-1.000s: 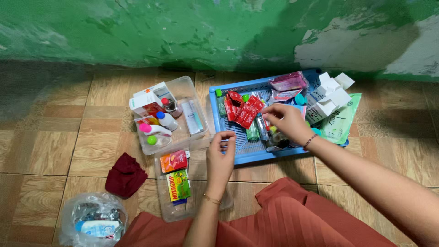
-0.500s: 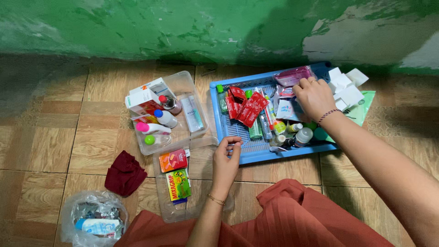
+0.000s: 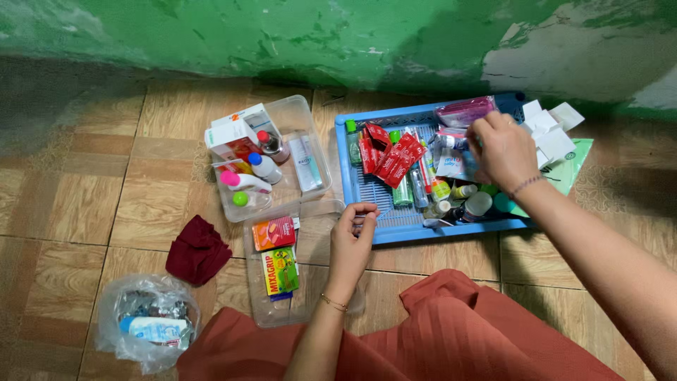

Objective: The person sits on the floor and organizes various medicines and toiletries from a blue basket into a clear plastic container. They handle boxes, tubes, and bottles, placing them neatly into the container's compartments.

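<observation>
Right hand (image 3: 502, 149) sat curled, grip hidden, over the blue slotted plastic tray (image 3: 384, 229)'s 1 o'clock corner; left hand (image 3: 350, 243), fingers pinched narrow, hovered at 7 o'clock.

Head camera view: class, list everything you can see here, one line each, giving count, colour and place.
blue tray: one, blue, floor by the wall, right.
red sachets: several, red, tray's left part.
small bottles: several, mixed colours, tray's middle.
clear tub: one, clear, left of tray, holding boxes and bottles.
clear lid: one, clear, nearer, bearing two packets.
cloth: one, dark red, floor.
plastic bag: one, clear, lower left.
white boxes: several, right of tray.
left hand: over the lid's edge.
right hand: over the tray.
</observation>
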